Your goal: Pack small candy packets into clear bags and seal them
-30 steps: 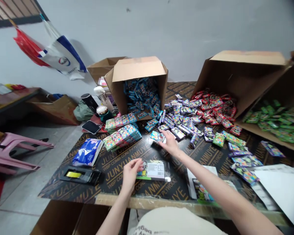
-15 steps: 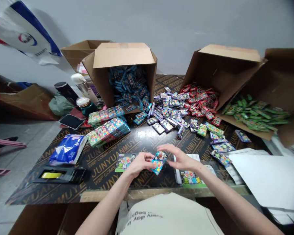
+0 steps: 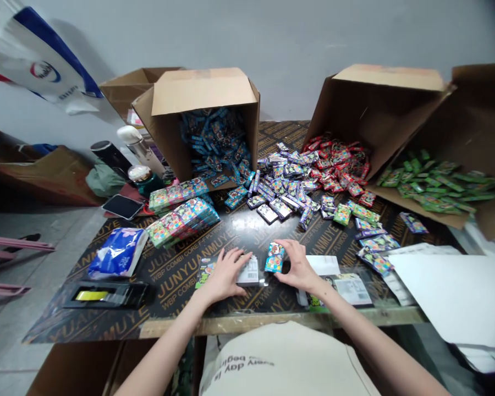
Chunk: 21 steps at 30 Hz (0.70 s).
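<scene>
My left hand (image 3: 226,275) lies palm down with spread fingers on a flat printed packet card with a white label (image 3: 247,269), on the black plywood tabletop (image 3: 177,289). A small blue foil packet (image 3: 274,257) stands on the table between my hands. My right hand (image 3: 299,268) is just to its right, with fingertips at or very near its edge, and does not enclose it. Beyond the hands lies a loose heap of purple packets (image 3: 284,187), and stacks of multicoloured packets (image 3: 181,220) stand to the left.
Tipped cardboard boxes spill blue (image 3: 198,93), red (image 3: 375,104) and green packets (image 3: 433,187) at the back. A tissue pack (image 3: 117,253), a tape dispenser (image 3: 107,294), a phone (image 3: 122,207) and flasks (image 3: 138,148) stand left. White sheets (image 3: 441,291) lie right.
The blue packet, held between both hands before, now stands on the table. My left hand has moved left onto the card. The view has shifted slightly.
</scene>
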{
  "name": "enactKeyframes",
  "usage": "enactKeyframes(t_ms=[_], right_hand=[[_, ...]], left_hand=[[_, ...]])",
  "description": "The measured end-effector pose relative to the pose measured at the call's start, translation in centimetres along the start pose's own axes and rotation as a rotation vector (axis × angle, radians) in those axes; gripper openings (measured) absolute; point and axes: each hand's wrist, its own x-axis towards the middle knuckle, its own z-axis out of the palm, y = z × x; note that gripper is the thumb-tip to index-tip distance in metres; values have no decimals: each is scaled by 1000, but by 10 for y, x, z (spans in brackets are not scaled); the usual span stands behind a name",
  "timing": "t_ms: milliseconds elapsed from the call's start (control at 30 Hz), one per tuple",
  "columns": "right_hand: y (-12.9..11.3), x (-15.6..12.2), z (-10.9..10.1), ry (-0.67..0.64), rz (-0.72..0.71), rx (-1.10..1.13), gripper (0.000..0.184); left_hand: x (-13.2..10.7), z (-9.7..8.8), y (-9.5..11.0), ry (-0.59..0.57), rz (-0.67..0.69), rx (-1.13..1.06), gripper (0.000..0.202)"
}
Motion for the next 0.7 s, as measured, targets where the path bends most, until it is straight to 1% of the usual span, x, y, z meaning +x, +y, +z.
enactKeyframes(t_ms=[33, 100, 200, 333, 400, 467, 500, 533, 633, 667, 700], right_hand=[[2, -2, 2, -21, -1, -21, 74], [2, -6, 6, -65, -20, -35, 75], [-3, -8, 7, -121, -73, 36, 76], [-7, -3, 2, -169, -143, 183, 77], [-7, -1, 1, -133, -151, 208, 86], [-9, -1, 2, -45, -109, 201, 93], [-11, -2, 2, -12, -78, 198, 93], [-14, -3, 3, -8, -55, 204, 88], [-13, 0, 2, -108, -74, 225, 65], [-7, 5, 0, -91, -74, 205, 61], [2, 10, -4, -25, -46, 164, 61]], left_hand=[[-1, 0, -4, -31, 16, 71, 95], [-1, 1, -8, -37, 29, 122, 94], [0, 3, -6, 16, 41, 94, 96], [2, 3, 0, 12, 99, 43, 100], [4, 3, 0, 39, 99, 40, 99], [6, 2, 0, 92, 65, 40, 98], [7, 1, 0, 111, 50, 38, 98], [8, 1, 1, 120, 42, 34, 98], [11, 4, 4, 113, 43, 19, 99], [11, 6, 5, 111, 38, 13, 98], [12, 8, 5, 113, 28, 10, 98]])
